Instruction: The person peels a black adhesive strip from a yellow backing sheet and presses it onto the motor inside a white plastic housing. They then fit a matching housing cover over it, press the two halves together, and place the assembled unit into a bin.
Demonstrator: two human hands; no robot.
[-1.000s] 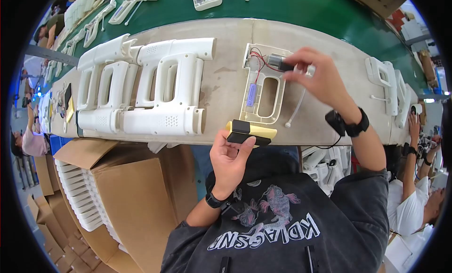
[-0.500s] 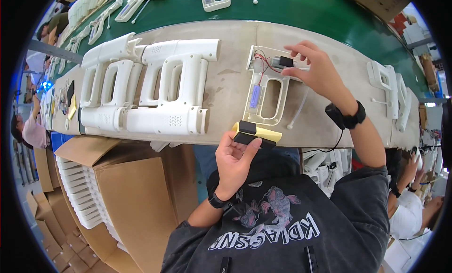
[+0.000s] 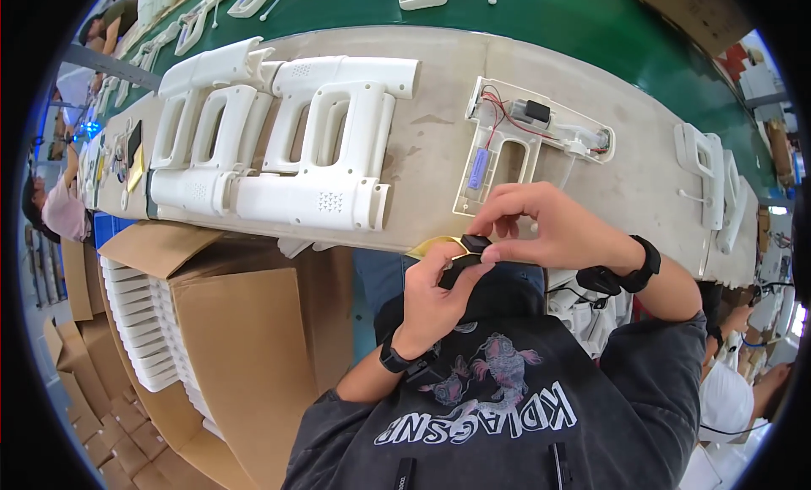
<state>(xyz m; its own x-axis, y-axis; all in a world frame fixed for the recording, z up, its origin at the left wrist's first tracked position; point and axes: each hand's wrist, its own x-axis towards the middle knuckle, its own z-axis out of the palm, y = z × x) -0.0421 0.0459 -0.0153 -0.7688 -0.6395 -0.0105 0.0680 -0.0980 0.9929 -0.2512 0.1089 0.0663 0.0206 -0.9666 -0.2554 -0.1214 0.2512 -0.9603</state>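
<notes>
My left hand (image 3: 429,302) holds a yellow backing sheet (image 3: 425,246) carrying black pads, close to the table's front edge. From the right, my right hand (image 3: 549,236) pinches one black pad (image 3: 475,242) between thumb and finger at the sheet's end. Whether that pad is fully off the sheet is hidden by the fingers. Just beyond my hands lies an open white plastic housing half (image 3: 525,133) with a looped handle. Inside it are red wires (image 3: 498,108), a purple cylinder (image 3: 478,169) in the handle and a black pad (image 3: 537,111) on a grey part.
Several closed white housings (image 3: 321,152) stand grouped on the table (image 3: 439,160) at left. More white housings (image 3: 710,173) lie at the right end. A green surface (image 3: 541,17) runs behind. Below left stands an open cardboard box (image 3: 245,346) with stacked white trays (image 3: 139,325).
My right hand has come back from the open housing to the sheet in my left hand and now grips a pad there. The whole view has shifted slightly.
</notes>
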